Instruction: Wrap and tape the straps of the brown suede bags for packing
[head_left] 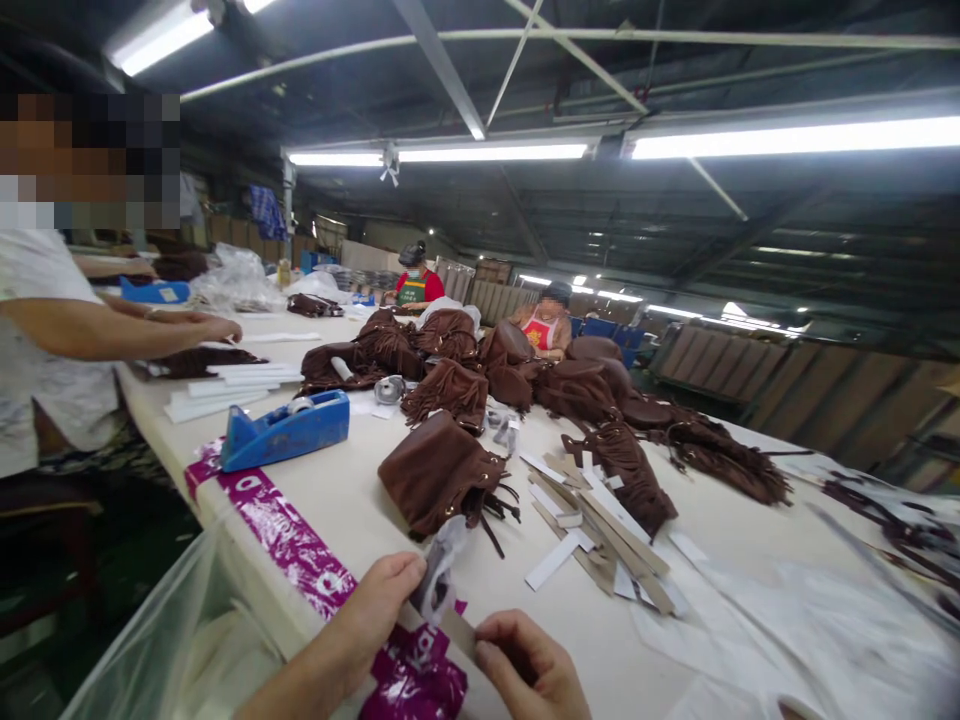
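The cream worktable (352, 500) ends just at the hands, its near edge draped in a magenta printed plastic sheet (292, 545); bare top lies open ahead, up to a brown fringed suede pouch (439, 475); the left hand (375, 610) and right hand (525, 665) each pinch one end of a flat grey-brown card strip (454, 632); it spans between them over the table edge, long axis left to right, dipping rightward.

A brown fringed bag (439, 475) lies just past the grip, with card strips (592, 530) to the right of it. A blue tape holder (285, 430) sits farther off, up and left.
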